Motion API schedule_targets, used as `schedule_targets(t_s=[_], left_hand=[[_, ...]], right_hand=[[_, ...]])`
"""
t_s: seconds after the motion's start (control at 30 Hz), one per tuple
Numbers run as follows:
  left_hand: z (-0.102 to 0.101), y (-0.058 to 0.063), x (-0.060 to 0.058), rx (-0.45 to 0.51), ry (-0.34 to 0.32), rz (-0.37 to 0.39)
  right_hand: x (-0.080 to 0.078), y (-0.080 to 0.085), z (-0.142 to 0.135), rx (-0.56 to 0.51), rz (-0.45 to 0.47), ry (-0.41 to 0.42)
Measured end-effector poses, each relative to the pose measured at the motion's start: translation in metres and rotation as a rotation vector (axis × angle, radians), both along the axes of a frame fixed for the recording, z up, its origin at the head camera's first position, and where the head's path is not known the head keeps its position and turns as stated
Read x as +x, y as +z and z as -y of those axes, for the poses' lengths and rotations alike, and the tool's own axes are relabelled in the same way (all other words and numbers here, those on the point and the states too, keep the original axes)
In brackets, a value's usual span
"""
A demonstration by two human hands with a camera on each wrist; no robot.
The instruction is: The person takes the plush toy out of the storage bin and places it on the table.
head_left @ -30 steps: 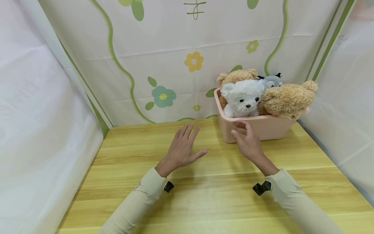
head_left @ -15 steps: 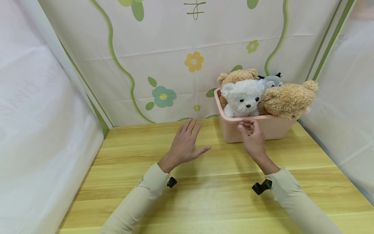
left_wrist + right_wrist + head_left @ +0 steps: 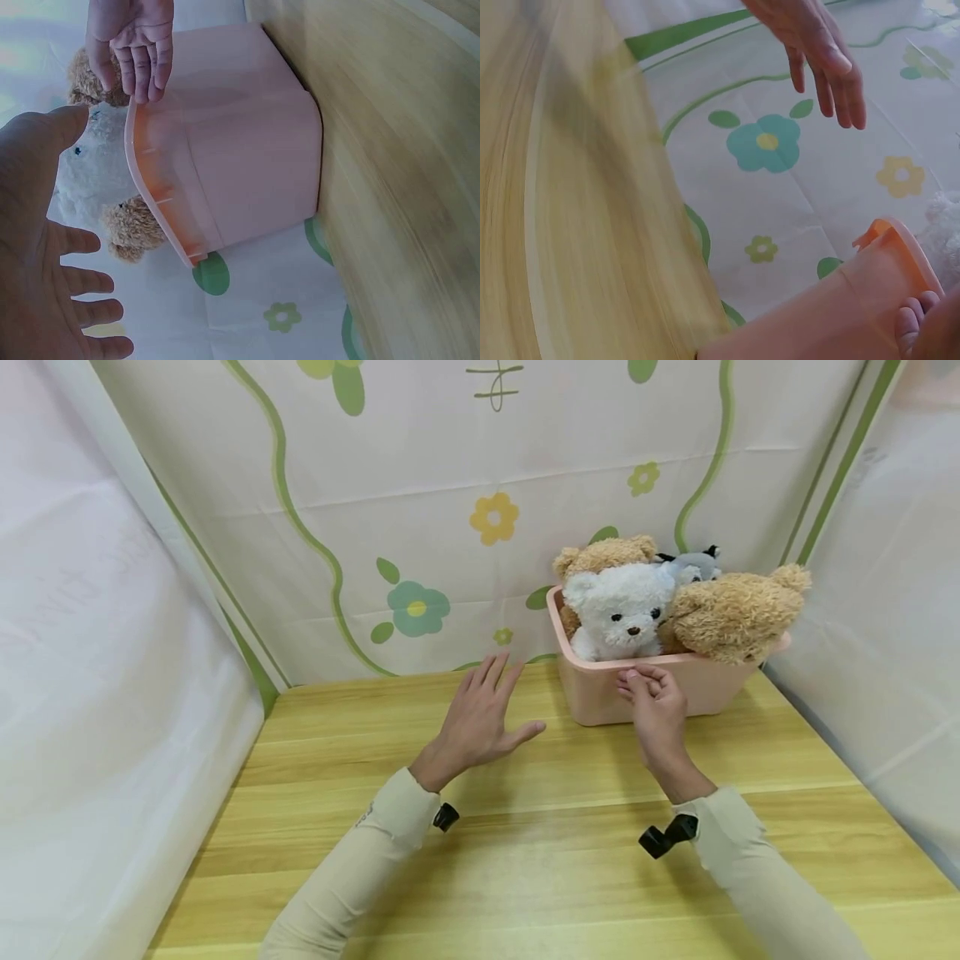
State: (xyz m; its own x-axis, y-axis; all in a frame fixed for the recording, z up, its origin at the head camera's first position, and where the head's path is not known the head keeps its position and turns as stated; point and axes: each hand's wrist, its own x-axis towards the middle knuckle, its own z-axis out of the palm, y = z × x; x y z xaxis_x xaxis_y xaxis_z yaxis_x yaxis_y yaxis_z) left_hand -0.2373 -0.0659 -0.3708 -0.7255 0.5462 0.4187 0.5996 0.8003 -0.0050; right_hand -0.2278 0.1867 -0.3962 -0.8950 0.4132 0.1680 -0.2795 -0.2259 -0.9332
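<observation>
A pink plastic bin (image 3: 705,681) holds several plush toys. A white teddy bear (image 3: 618,606) sits at its front left, with a tan teddy bear (image 3: 606,556) behind it. On the right a second tan plush (image 3: 742,614) leans over the rim, and part of a grey plush toy (image 3: 693,567) shows at the back. My right hand (image 3: 660,710) is at the bin's front wall just below the rim, fingers loosely bent; whether it touches the wall I cannot tell. My left hand (image 3: 474,718) hovers over the table, left of the bin, fingers spread and holding nothing.
The wooden table (image 3: 345,860) runs up to a white fabric backdrop (image 3: 405,460) printed with flowers and vines. White cloth walls (image 3: 112,710) stand at both sides. The bin is near the table's back right corner.
My right hand has shifted slightly right along the bin's front, its fingers bending more. The left hand has drifted a little toward the back and right. Bin and toys stay put.
</observation>
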Motion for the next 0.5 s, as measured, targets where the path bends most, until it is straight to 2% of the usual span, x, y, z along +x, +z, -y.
schedule_targets(t_s=[0.2,0.3,0.5], left_hand=[[-0.003,0.003,-0.003,0.01,-0.006,-0.02],[-0.004,0.005,-0.004,0.01,-0.007,-0.014],[-0.007,0.011,-0.006,0.002,0.008,0.027]], right_hand=[[-0.003,0.004,0.001,-0.306,0.008,0.038],[-0.004,0.006,0.001,-0.404,0.033,0.065],[-0.004,0.01,0.002,-0.515,0.091,0.114]])
